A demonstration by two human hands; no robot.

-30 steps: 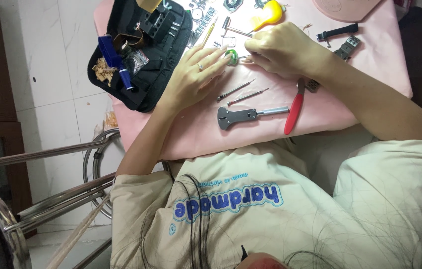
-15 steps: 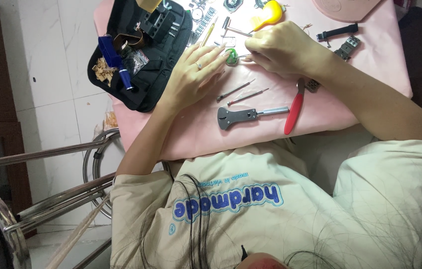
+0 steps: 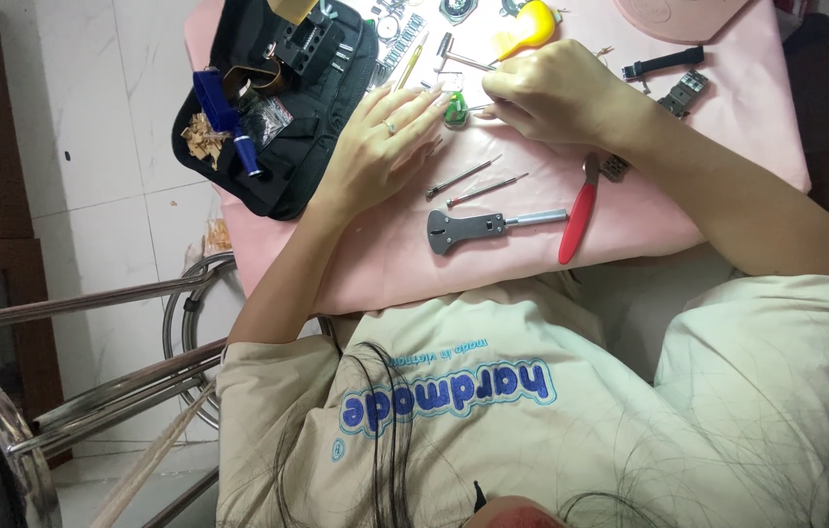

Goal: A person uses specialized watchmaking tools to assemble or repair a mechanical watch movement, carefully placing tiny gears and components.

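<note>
My left hand (image 3: 380,147) lies flat on the pink table cover (image 3: 629,210), a ring on one finger. Its fingertips touch a small green piece (image 3: 455,110). My right hand (image 3: 551,93) is curled just right of that piece, pinching a thin metal tool (image 3: 479,107) whose tip points at it. Below the hands lie two slim screwdrivers (image 3: 463,177), a grey case wrench (image 3: 492,227) and red-handled pliers (image 3: 579,210).
A black tool pouch (image 3: 277,98) with a blue-handled tool (image 3: 228,122) sits at the left. A yellow object (image 3: 527,27), a small hammer (image 3: 458,59), a black strap (image 3: 664,64) and a metal band piece (image 3: 685,93) lie beyond. A chrome chair frame (image 3: 91,381) stands lower left.
</note>
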